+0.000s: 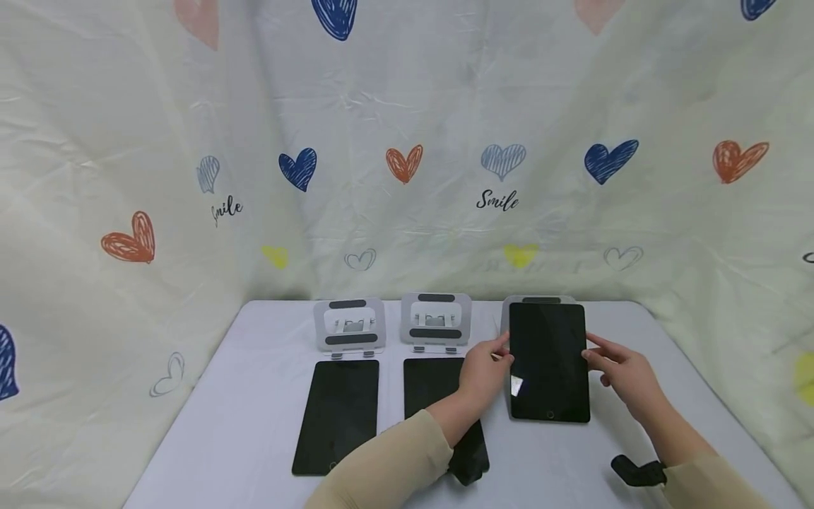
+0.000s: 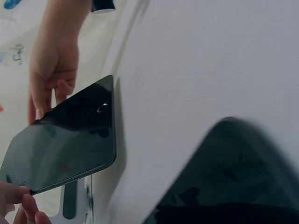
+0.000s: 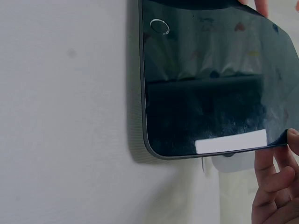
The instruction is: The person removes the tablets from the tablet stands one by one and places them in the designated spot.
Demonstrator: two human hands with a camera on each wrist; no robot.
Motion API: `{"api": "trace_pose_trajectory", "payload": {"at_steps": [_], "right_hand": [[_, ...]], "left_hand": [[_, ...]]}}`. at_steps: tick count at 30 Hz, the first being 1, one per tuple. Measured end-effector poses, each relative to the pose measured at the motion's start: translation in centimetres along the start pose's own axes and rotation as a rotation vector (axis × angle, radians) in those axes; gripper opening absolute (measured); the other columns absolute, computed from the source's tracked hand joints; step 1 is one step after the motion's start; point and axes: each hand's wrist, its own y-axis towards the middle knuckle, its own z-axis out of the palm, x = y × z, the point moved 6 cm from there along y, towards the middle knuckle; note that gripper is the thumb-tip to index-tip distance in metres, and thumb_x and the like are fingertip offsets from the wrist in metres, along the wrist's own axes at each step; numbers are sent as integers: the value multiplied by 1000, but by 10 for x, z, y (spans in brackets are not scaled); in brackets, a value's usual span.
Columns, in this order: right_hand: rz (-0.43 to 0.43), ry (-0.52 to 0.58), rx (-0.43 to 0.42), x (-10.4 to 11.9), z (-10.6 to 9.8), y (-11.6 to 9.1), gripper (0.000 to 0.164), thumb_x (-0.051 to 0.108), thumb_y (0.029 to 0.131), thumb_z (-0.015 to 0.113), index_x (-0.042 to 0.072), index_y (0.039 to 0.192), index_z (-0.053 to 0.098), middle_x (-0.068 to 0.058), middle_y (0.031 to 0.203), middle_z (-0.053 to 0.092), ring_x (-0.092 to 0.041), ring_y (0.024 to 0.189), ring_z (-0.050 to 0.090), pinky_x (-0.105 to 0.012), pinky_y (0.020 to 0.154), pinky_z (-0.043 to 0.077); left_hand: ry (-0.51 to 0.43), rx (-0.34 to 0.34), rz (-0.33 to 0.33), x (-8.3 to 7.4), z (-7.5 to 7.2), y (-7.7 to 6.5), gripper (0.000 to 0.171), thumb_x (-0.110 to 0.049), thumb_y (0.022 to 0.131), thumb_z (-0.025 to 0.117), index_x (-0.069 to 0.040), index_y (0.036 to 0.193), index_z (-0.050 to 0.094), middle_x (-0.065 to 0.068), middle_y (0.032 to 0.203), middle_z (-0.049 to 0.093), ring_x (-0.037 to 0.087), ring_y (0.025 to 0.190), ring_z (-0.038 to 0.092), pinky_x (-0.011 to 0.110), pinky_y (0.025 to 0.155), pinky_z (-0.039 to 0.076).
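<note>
A black tablet [image 1: 550, 364] with a round home button is held by its two long edges, tilted, its lower end raised off the table in the wrist views. On its left edge my left hand [image 1: 485, 369] pinches it; my right hand [image 1: 626, 373] pinches the right edge, thumb in front and fingers behind in the right wrist view. Behind the tablet a grey stand [image 1: 509, 311] is mostly hidden. Under my left forearm lies a second tablet [image 1: 432, 382], partly covered. A third tablet [image 1: 340, 410] lies flat farther left.
Two more grey stands, a left stand [image 1: 348, 339] and a middle stand [image 1: 445, 332], stand along the back of the white table [image 1: 254, 396]. A cloth with printed hearts [image 1: 403, 166] hangs behind. A black strap device [image 1: 638, 471] is on my right wrist.
</note>
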Motion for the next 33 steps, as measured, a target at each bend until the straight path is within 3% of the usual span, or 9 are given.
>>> {"api": "trace_pose_trajectory", "payload": {"at_steps": [5,12,18,22,27,31,33], "right_hand": [[15,-15,32,-7,3,-8,72,47,99,58,7,154,35,-12,115,65,-24,70,56,-33,59,41],[42,-10,75,-20,6,-17,72,42,98,61,2,152,36,-10,111,65,-22,71,55,-33,61,43],[61,-31,98,-27,7,-21,71,41,98,61,0,151,36,-11,110,64,-21,75,56,-33,63,46],[47,-18,148,-26,9,-24,70,31,99,62,-2,152,32,-17,117,61,-21,81,59,-32,67,50],[16,-1,202,-22,9,-28,71,20,97,64,-5,153,28,-23,120,57,-18,81,59,-32,67,51],[38,16,221,-24,7,-29,72,20,97,65,-5,153,27,-21,118,56,-18,80,57,-32,67,50],[61,30,231,-27,6,-30,72,19,97,65,-5,153,26,-20,117,56,-19,79,56,-32,67,49]], "left_hand": [[8,71,-46,7,7,-11,59,-8,92,69,-34,143,53,-14,94,59,3,65,54,22,59,45],[75,132,-71,10,10,-25,64,-9,91,71,-33,146,49,-16,94,60,8,55,48,23,54,41],[118,181,-74,9,12,-33,68,-9,89,73,-30,148,47,-15,93,60,8,59,46,24,53,38],[136,202,-79,11,13,-36,73,-8,87,75,-29,150,45,-15,89,59,8,63,47,24,54,38],[223,227,-76,11,15,-38,77,-10,84,78,-28,150,44,-14,81,57,7,62,47,23,56,40],[315,248,-92,10,18,-40,80,-15,82,82,-30,150,44,-10,73,57,8,60,50,24,55,40],[393,256,-102,10,20,-41,82,-20,80,83,-32,150,43,-10,77,62,7,64,53,25,57,41]]}}
